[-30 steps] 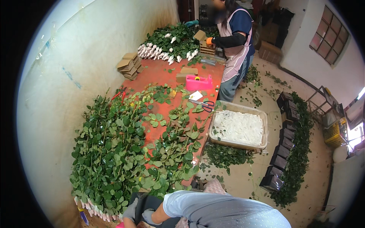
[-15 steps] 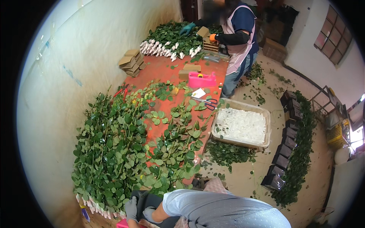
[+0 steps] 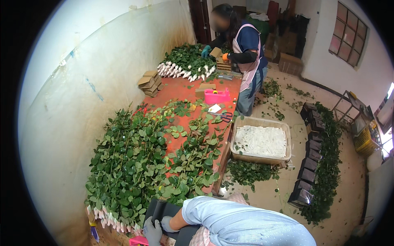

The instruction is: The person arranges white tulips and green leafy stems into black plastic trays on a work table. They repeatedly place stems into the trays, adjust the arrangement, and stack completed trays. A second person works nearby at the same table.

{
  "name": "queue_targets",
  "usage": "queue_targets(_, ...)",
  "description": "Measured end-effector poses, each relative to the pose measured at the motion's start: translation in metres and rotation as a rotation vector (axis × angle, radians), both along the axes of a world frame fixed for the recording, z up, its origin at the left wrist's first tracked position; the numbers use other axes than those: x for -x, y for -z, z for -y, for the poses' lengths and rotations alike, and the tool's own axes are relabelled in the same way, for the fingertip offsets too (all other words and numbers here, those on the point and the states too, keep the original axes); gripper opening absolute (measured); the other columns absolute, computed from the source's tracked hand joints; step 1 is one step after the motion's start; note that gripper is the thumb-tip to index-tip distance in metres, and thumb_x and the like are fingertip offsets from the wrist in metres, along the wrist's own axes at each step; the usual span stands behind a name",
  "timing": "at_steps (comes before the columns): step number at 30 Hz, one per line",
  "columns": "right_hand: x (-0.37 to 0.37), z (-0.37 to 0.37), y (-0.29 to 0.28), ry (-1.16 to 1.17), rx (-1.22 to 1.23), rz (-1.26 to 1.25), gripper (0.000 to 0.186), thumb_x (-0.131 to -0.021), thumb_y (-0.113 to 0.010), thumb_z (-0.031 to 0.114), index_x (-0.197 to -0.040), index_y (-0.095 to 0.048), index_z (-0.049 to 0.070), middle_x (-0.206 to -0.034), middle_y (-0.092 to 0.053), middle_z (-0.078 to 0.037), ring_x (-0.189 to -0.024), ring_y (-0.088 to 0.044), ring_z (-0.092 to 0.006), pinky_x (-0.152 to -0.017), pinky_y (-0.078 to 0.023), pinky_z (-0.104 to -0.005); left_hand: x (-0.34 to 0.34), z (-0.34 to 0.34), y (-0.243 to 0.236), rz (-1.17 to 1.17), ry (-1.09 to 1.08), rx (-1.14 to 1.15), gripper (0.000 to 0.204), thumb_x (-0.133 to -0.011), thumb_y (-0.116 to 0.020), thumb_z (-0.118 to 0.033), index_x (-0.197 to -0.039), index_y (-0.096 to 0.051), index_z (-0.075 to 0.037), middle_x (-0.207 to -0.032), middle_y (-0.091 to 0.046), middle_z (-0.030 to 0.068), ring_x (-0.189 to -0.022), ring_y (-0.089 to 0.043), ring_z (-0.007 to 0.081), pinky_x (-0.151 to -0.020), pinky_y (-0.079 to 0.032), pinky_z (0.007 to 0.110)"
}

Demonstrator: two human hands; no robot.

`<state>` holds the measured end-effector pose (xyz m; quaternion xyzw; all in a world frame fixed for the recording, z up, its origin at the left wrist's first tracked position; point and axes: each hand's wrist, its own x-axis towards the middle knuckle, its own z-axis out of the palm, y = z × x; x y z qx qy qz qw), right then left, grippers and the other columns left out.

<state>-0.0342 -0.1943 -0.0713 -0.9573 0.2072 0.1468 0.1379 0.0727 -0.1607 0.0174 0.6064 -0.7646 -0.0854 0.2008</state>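
At the near edge, my left hand (image 3: 152,232), in a grey glove, grips the edge of a black wrapping sheet (image 3: 157,209). Close beside it, my gloved right hand (image 3: 167,224) holds the same sheet, fingers bent against it. The sheet is partly folded up, and my right forearm and sleeve cover some of it. Whatever lies inside the fold is hidden. Just to the left is a large heap of leafy rose stems (image 3: 123,164), its pale pink wrapped blooms (image 3: 113,220) pointing toward me.
A co-worker (image 3: 250,53) stands at the table's far end by more roses (image 3: 184,61) and cardboard pieces. On the red table (image 3: 180,88) are a pink tape dispenser (image 3: 217,96) and scissors (image 3: 225,117). A tub of white pieces (image 3: 262,141) and black-wrapped bunches (image 3: 305,174) are rightward.
The view has tilted up, so the scene sits lower. The black sheet shows more broadly, and both my hands have shifted slightly along it.
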Motion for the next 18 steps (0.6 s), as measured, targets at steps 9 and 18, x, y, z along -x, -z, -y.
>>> queue_targets(9, -0.001, 0.010, 0.025, 0.090, 0.008, 0.107, 0.036, -0.090, -0.063, 0.027, -0.118, -0.073, 0.007, -0.118, -0.072, -0.012, -0.110, -0.071, -0.0318, -0.090, -0.057, -0.0456, -0.003, 0.002, 0.037, 0.095, -0.086, 0.090, 0.015, -0.092, -0.064, -0.016, -0.100, -0.063, -0.002, -0.089, -0.067, 0.0191, -0.087, -0.064, 0.0419, -0.076, -0.049, 0.052)
queue_targets(18, -0.003, 0.007, 0.043, 0.265, -0.119, 0.239, 0.027, -0.093, -0.057, 0.025, -0.114, -0.064, 0.008, -0.106, -0.074, -0.017, -0.096, -0.072, -0.0382, -0.084, -0.055, -0.0493, -0.005, -0.002, 0.039, 0.101, -0.130, 0.164, 0.015, -0.090, -0.065, -0.017, -0.097, -0.065, -0.004, -0.086, -0.067, 0.0183, -0.084, -0.065, 0.0418, -0.075, -0.050, 0.052)
